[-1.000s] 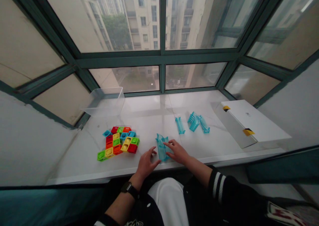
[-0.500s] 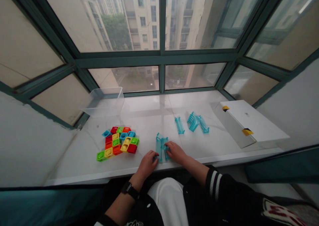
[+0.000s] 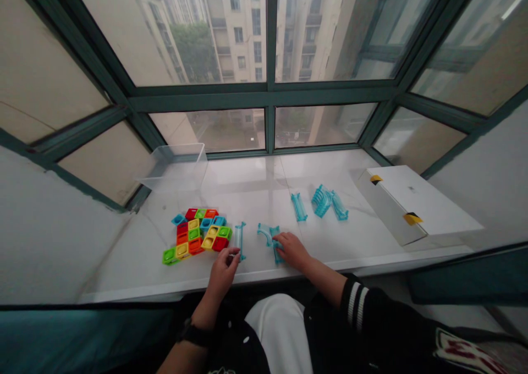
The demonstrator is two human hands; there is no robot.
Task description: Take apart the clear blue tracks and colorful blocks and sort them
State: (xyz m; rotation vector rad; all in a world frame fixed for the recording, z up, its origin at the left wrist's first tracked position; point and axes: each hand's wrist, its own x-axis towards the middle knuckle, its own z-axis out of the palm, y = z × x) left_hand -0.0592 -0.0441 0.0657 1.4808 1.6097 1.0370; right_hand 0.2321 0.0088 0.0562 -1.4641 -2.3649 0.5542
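A straight translucent blue track piece (image 3: 240,240) stands out in front of my left hand (image 3: 225,265), whose thumb and fingers close on its near end. My right hand (image 3: 291,250) rests at a second blue cluster, a curved track piece (image 3: 266,231) with a straight part (image 3: 276,256) beside it. Its fingers are bent over the cluster and cover some of it; whether the two parts are joined I cannot make out. Just left of my left hand lie several coloured square blocks (image 3: 194,234) in red, yellow, green, orange and blue, pushed close together.
Farther right lie a straight blue piece (image 3: 298,207), a ribbed blue piece (image 3: 322,201) and another straight one (image 3: 339,205). A clear plastic bin (image 3: 173,168) stands back left, a white box (image 3: 424,201) at the right. Windows border the white marble sill (image 3: 247,181).
My left hand has moved left, taking the straight blue piece away from the others toward the coloured blocks. My right hand stays nearly in place at the remaining blue parts.
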